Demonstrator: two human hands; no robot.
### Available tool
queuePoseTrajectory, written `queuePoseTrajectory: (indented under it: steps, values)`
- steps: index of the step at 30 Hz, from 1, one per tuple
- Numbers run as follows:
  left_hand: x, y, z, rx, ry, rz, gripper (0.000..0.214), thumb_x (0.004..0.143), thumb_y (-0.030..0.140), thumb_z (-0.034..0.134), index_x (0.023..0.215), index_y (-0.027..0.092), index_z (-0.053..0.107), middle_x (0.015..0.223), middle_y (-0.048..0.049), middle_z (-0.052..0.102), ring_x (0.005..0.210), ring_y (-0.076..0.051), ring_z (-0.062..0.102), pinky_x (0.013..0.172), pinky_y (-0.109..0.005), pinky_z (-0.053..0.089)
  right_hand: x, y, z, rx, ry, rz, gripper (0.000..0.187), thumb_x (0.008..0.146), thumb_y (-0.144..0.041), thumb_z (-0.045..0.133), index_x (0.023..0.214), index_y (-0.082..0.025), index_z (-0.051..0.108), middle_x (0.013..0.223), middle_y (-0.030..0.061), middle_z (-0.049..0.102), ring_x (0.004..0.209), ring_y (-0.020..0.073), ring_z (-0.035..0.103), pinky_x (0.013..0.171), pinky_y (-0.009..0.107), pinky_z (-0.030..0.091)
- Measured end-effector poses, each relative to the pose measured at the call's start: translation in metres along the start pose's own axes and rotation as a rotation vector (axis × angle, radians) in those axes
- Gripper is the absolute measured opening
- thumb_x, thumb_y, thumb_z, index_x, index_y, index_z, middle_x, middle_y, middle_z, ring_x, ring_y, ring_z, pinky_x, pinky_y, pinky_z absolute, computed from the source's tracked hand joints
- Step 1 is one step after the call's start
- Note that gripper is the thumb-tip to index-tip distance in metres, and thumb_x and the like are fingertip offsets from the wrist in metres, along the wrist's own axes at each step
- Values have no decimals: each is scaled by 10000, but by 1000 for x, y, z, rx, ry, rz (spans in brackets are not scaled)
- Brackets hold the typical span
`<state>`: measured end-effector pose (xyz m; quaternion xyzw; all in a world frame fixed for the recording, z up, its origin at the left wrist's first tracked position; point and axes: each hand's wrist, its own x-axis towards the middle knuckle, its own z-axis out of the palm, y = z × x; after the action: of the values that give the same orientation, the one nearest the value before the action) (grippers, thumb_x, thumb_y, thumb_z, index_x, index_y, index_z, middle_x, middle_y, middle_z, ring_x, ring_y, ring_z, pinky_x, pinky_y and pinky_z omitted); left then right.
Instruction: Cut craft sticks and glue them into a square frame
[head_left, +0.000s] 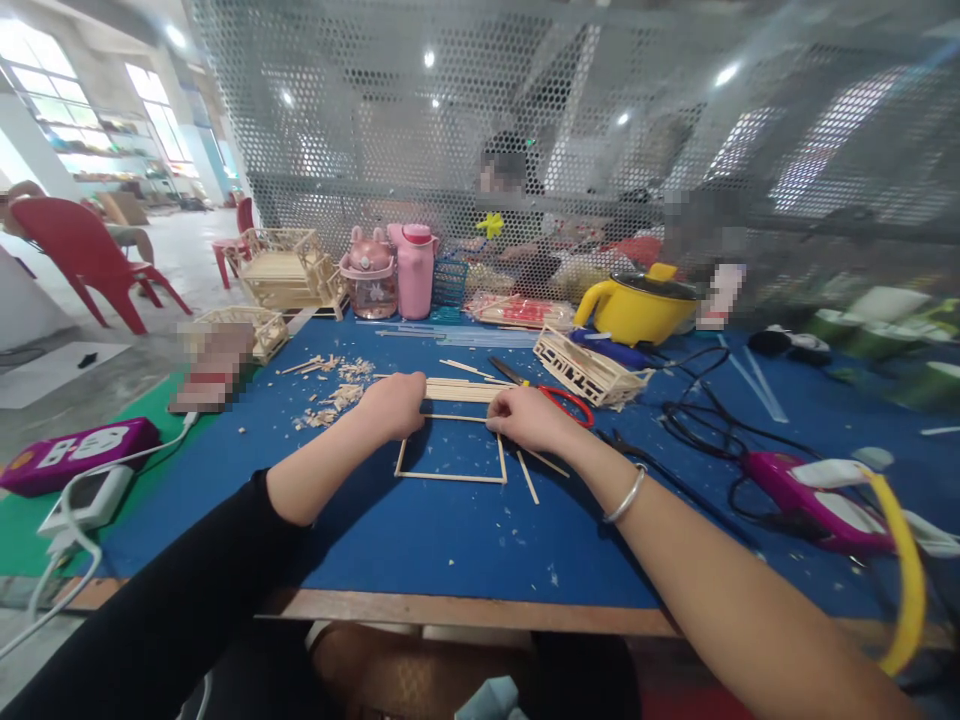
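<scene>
On the blue mat lies a rectangle of thin wooden sticks (450,477). My left hand (397,405) is closed at its far left corner, fingertips mostly hidden behind the hand, at one end of the far wooden stick (456,417). The other end of that stick is pinched between the thumb and fingers of my right hand (521,415). Just beyond both hands sits a row of loose wooden sticks (457,391). Red-handled scissors (568,404) lie past my right hand, and two loose sticks (528,478) rest right of the rectangle.
Wood scraps (337,395) are scattered left. A small stick-built basket (589,370), yellow pot (637,308), pink thermos (415,272) and stick-built model (281,275) stand behind. Black cables (697,425) and a purple device (814,500) lie right; a phone (215,368) lies left.
</scene>
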<state>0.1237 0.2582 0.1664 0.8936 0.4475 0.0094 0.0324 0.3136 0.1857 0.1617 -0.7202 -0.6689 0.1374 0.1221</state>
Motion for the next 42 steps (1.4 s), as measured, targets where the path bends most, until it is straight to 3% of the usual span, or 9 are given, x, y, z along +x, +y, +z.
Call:
queuePoseTrajectory:
  steps: [13,18,22,25,29,33,36,39,42]
  values:
    - [5,-16,4,-138,-3,26,444,649,204,567,1088,175,507,970,-89,669,884,-225,620,683,-279,448,3,14,4,223,-89,9,74,712,-232,574,682,-165,589,562,-25,592,475,89,543,453,180,381]
    - [3,-18,8,-234,-5,59,431,643,152,565,1071,197,547,885,-32,693,839,-195,624,684,-259,439,3,17,3,165,21,-10,121,679,-269,638,744,-171,606,601,-21,598,533,102,536,512,203,368]
    - [0,-20,10,-318,43,3,433,661,142,560,1091,182,539,864,-35,696,825,-187,631,694,-255,443,-5,11,-6,75,157,-148,210,751,-362,583,868,-193,624,664,-15,621,592,118,539,554,220,367]
    - [-1,-32,6,-391,84,-93,410,729,146,495,1139,165,501,810,-39,696,749,-157,641,668,-238,450,-5,-6,-9,-23,44,-288,181,795,-314,534,813,-195,669,757,15,672,686,137,583,627,230,396]
    - [-7,-45,4,-466,94,-184,385,732,149,491,1117,136,507,678,-37,679,625,-154,630,598,-236,448,12,-41,2,-224,-39,-425,190,784,-275,569,911,-203,690,946,56,688,893,182,600,752,243,401]
    - [-17,-35,10,-515,76,-153,453,638,224,629,1076,145,546,720,-50,685,670,-178,636,605,-239,447,33,-68,24,-291,-6,-391,143,789,-246,562,809,-173,683,878,82,683,830,185,607,699,243,398]
    - [-20,-27,15,-537,88,-118,536,613,188,634,1135,147,516,807,-66,693,746,-185,640,632,-233,445,39,-75,30,-307,-3,-349,124,792,-218,547,773,-166,658,849,81,677,795,176,607,672,235,391]
    - [-20,-26,19,-551,88,-120,512,647,174,597,1149,140,504,796,-69,692,738,-185,641,636,-239,450,35,-62,17,-307,-8,-297,135,820,-259,523,853,-196,638,921,59,671,849,161,603,709,218,390]
    - [-19,-29,20,-554,91,-119,384,728,186,527,1109,140,538,751,-64,685,725,-182,639,671,-254,459,25,-24,-11,-337,55,-104,229,855,-219,440,1027,-157,578,1012,132,645,883,198,601,708,261,400]
